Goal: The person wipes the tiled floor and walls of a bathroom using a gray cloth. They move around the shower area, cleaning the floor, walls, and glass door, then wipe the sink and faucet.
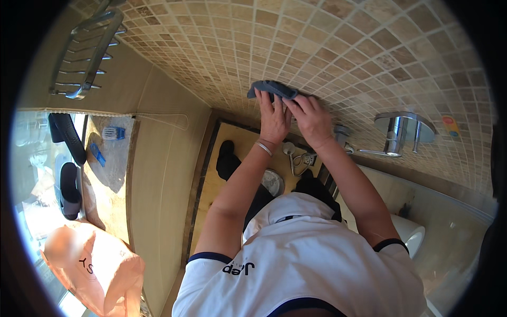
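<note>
Both my hands are raised against the beige mosaic-tiled wall [253, 47] with a folded dark grey-blue cloth [271, 87] between them and the tiles. My left hand [274, 122], with a silvery bracelet at its wrist, presses its fingers onto the middle of the cloth. Beside it, my right hand [315, 124] has its fingertips at the cloth's right end, closed on its edge. The thumb side of each hand faces the other. The underside of the cloth is hidden.
A metal mixer tap [396, 134] juts from the wall at right. A wire rack [87, 58] hangs upper left. On the window ledge lie dark slippers [69, 190], a blue brush [113, 133] and a peach bag [103, 269]. A shower head [289, 148] hangs low beneath my arms.
</note>
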A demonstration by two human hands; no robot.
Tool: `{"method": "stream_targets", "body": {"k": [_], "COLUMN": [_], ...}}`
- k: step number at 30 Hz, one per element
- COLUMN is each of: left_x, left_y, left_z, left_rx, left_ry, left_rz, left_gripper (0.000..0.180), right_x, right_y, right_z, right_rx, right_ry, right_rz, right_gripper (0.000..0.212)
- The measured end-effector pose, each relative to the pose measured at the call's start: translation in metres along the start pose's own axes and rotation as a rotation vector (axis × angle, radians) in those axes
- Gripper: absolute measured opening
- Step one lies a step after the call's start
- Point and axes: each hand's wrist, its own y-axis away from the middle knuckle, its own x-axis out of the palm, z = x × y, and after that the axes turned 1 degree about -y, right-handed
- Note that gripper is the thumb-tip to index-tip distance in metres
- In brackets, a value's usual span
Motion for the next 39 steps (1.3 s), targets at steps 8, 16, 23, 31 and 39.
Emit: {"method": "stream_targets", "body": {"k": [8, 16, 23, 31, 39], "left_x": [-0.035, -0.007, 0.000, -0.008, 0.017], "left_y": [-0.060, -0.059, -0.004, -0.055, 0.026], "left_z": [-0.055, -0.036, -0.023, -0.065, 0.017], "left_rx": [0.306, 0.432, 0.445, 0.732, 0.526], "left_ry": [-0.019, -0.172, -0.199, -0.091, -0.152], "left_rz": [-0.053, -0.095, 0.234, 0.212, 0.322], "left_gripper": [0.059, 0.048, 0.052, 0.051, 0.052], "right_x": [-0.056, -0.050, 0.010, -0.015, 0.061], "right_y": [-0.014, 0.009, 0.092, 0.101, 0.125], "right_z": [-0.005, 0.027, 0.003, -0.022, -0.002], "right_rx": [0.110, 0.427, 0.576, 0.398, 0.437], "right_ry": [-0.096, -0.304, -0.603, -0.133, -0.269], "right_rz": [-0.248, -0.239, -0.103, -0.203, 0.125], "right_gripper": [0.037, 0.053, 0.048, 0.044, 0.056]}}
